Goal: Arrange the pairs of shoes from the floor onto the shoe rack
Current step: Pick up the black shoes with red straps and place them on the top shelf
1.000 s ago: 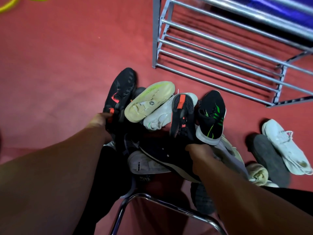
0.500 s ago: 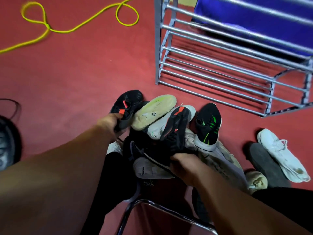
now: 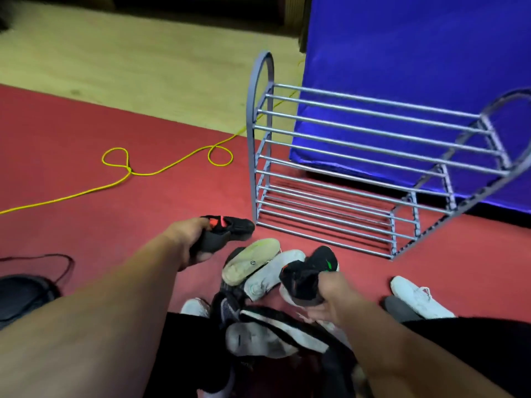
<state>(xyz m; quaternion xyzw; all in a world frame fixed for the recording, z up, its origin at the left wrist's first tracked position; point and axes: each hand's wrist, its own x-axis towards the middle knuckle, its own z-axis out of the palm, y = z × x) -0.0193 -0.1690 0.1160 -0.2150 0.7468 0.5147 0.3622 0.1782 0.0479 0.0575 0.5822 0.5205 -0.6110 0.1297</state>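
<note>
two hands (image 3: pixel 191 245), one shoe rack (image 3: pixel 373 168), one yellow cord (image 3: pixel 161 168)

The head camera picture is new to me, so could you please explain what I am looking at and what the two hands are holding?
There is no machine here. A person wears a wide-angle camera on the head, looking forward and down, so the two bare forearms reach into the picture from below. The left hand grips a black shoe with orange marks, lifted clear of the heap. The right hand grips a second black shoe with a similar orange mark, probably its mate. On the red floor below lies a pile of shoes, black, white and cream, with a white sneaker apart to the right. Ahead stands a grey metal shoe rack with bare bars, in front of a blue panel. A yellow cord loops across the floor.
</note>
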